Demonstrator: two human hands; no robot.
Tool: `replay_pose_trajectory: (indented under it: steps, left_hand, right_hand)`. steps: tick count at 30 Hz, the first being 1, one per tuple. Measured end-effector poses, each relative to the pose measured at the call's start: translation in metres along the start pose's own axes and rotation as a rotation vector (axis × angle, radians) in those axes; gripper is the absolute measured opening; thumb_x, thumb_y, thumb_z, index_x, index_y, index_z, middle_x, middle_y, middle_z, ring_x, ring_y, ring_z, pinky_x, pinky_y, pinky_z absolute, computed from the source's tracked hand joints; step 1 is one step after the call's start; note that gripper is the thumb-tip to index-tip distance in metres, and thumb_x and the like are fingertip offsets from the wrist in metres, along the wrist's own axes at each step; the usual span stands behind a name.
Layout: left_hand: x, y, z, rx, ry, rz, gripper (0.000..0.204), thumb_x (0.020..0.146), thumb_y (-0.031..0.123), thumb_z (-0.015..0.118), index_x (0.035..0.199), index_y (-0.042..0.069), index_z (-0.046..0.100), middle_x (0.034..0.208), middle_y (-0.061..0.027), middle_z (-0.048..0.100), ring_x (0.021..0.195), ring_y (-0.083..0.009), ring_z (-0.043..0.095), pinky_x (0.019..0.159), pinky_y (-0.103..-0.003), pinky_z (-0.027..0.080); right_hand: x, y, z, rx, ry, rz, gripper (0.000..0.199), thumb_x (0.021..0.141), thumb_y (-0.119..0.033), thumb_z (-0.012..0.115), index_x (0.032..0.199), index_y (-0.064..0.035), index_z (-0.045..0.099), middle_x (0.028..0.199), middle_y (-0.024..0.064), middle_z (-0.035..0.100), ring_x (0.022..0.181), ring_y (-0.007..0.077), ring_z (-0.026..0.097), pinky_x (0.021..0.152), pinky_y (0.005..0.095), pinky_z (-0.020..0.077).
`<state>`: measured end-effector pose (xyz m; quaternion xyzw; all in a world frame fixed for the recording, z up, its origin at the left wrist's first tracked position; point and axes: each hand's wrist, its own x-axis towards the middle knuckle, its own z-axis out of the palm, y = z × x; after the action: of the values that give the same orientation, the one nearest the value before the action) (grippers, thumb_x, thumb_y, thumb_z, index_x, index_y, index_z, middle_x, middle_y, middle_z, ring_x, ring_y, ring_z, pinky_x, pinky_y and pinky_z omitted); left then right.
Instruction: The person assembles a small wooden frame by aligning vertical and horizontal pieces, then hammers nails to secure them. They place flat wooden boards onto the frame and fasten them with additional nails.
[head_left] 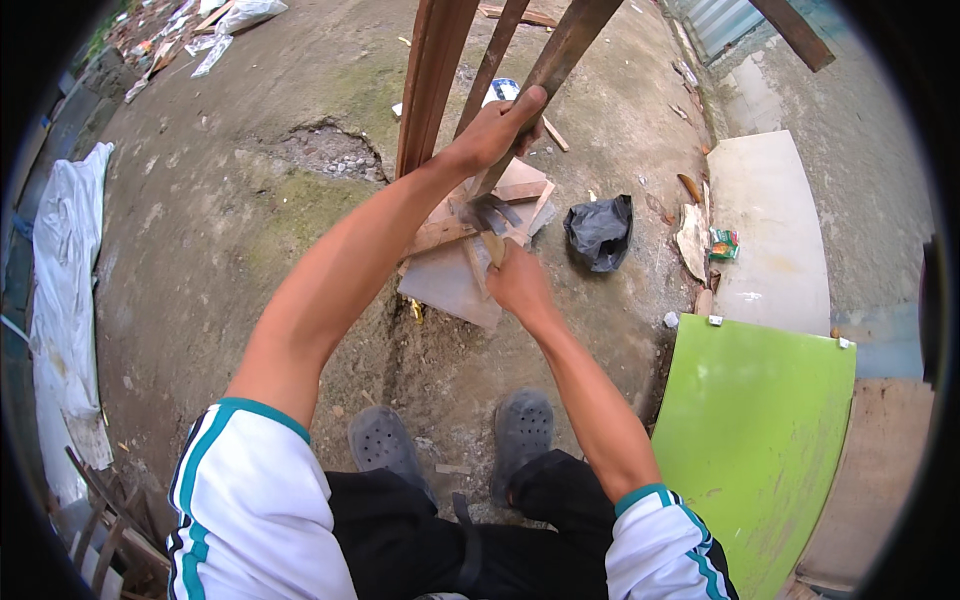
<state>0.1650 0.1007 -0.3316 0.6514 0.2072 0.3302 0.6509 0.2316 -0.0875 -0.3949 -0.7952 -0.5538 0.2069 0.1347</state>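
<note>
My left hand point(503, 132) is closed around a dark brown wooden beam point(572, 45) that leans upright in front of me. A thinner slat point(492, 68) and a thick reddish-brown post point(434, 90) stand to its left. Lower down, my right hand point(522, 282) grips a hammer by its pale handle point(494, 246). The dark hammer head point(484, 212) is close to the beam's lower end; whether they touch, I cannot tell. Beneath lie wooden pieces point(440, 235) and a flat pinkish-grey board point(450, 285).
A crumpled black plastic bag point(599, 232) lies right of the boards. Further right are a lime-green panel point(755, 440) and a whitish panel point(768, 220). White sheeting point(68, 290) lies at the far left. The concrete has a broken, stony hole point(330, 150). My grey clogs point(522, 430) are below.
</note>
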Motion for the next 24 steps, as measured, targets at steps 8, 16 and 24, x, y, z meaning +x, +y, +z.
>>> replay_pose_trajectory:
  steps: [8, 16, 24]
  left_hand:
    - [0.001, -0.005, 0.011, -0.088, 0.131, 0.052, 0.076, 0.091, 0.078, 0.05, 0.076, 0.004, 0.061, 0.064, -0.0023, 0.054, 0.057, -0.0121, 0.054, 0.057, -0.029, 0.044]
    - [0.016, -0.009, 0.014, 0.049, 0.349, 0.182, 0.077, 0.091, 0.077, 0.049, 0.066, 0.005, 0.057, 0.053, -0.0003, 0.048, 0.044, -0.0098, 0.049, 0.042, -0.028, 0.037]
    - [0.04, 0.043, -0.023, 0.035, 0.5, 0.01, 0.083, 0.083, 0.088, 0.044, 0.076, 0.007, 0.054, 0.055, 0.0004, 0.045, 0.045, -0.0115, 0.047, 0.043, -0.031, 0.042]
  right_hand:
    - [0.006, 0.015, -0.064, -0.175, -0.085, -0.084, 0.026, 0.084, -0.018, 0.066, 0.102, 0.0014, 0.066, 0.096, 0.0271, 0.07, 0.093, 0.0451, 0.068, 0.081, 0.0529, 0.0541]
    - [-0.028, 0.11, -0.096, -0.439, -0.238, 0.047, 0.028, 0.084, -0.019, 0.067, 0.103, -0.0002, 0.071, 0.101, 0.0244, 0.072, 0.095, 0.04, 0.072, 0.08, 0.05, 0.0575]
    - [-0.061, 0.207, 0.0, -0.136, -0.196, 0.285, 0.042, 0.088, -0.037, 0.072, 0.11, -0.0017, 0.064, 0.101, 0.0255, 0.071, 0.095, 0.0443, 0.069, 0.082, 0.0532, 0.0539]
